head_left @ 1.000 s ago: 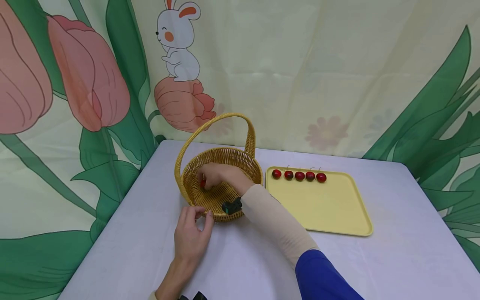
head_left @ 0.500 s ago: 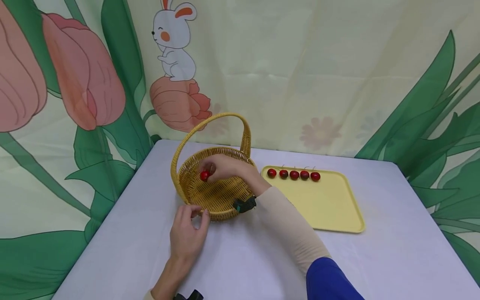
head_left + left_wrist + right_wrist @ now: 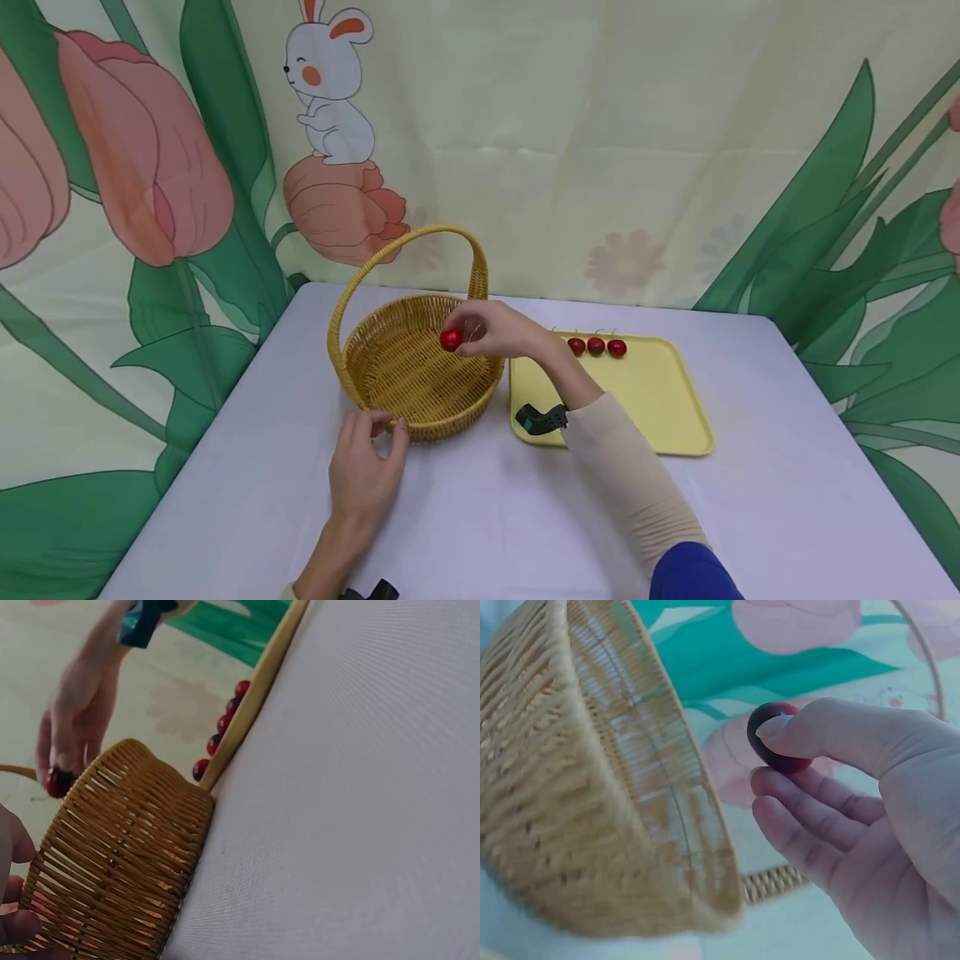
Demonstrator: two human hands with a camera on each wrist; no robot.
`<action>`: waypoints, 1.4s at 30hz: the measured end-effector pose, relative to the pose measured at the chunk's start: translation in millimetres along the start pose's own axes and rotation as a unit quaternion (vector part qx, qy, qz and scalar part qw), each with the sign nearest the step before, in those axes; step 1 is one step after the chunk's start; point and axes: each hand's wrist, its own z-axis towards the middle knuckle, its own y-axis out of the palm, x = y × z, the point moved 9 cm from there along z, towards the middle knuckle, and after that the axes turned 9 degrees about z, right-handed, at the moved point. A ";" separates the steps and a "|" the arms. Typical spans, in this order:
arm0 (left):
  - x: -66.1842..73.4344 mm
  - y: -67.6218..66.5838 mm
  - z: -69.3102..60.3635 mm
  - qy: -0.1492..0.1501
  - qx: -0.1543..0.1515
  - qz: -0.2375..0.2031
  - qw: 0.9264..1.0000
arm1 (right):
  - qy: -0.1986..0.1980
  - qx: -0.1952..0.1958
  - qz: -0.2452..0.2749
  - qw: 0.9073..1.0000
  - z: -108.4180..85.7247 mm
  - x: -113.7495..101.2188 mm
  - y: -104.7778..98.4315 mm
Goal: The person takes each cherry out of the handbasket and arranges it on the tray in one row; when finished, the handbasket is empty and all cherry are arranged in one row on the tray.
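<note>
A dark red cherry (image 3: 452,339) is pinched between the thumb and fingers of my right hand (image 3: 501,331), above the right part of the wicker basket (image 3: 420,432). The right wrist view shows this cherry (image 3: 776,739) at the thumb tip, outside the basket's floor and above its rim. My left hand (image 3: 366,471) holds the near rim of the basket with thumb and fingers. No fruit shows on the basket's visible floor. Several more cherries (image 3: 596,346) lie in a row along the far edge of the yellow tray (image 3: 637,417); my right hand hides part of that row.
The basket's tall arched handle (image 3: 405,242) rises over its left and far sides. The tray stands just right of the basket on a white-covered table (image 3: 480,525). A printed curtain (image 3: 555,167) hangs behind the table.
My right hand has lifted the cherry from inside the basket and carried it up and to the right. The left hand stays at the near rim. The head view has shifted slightly.
</note>
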 end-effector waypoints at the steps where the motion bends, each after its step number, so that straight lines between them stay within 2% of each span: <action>1: -0.4 -0.1 -0.2 0.000 0.000 -0.001 1.000 | -0.001 0.006 0.007 1.000 -5.4 2.3 -4.0; 12: -0.8 -0.5 -0.9 -0.008 -0.003 0.003 1.000 | 0.015 0.079 0.036 0.996 -68.8 42.6 -48.1; 17: 0.3 0.2 -0.3 -0.006 -0.006 0.002 1.000 | 0.047 0.109 0.031 0.992 -96.0 68.2 -70.4; 23: 1.6 -0.6 -0.1 -0.003 -0.003 -0.001 1.000 | 0.095 0.152 0.008 0.984 -129.6 97.8 -96.2; 33: 1.0 -0.3 -0.6 -0.001 0.000 -0.006 1.000 | 0.145 0.195 -0.035 0.969 -180.5 140.9 -132.2; 36: 0.5 -0.6 -0.7 0.000 0.002 -0.005 1.000 | 0.166 0.207 -0.042 0.963 -193.7 155.6 -140.1; 42: -0.9 0.7 -1.3 -0.004 0.002 -0.002 1.000 | 0.193 0.214 -0.042 0.957 -210.8 177.4 -146.7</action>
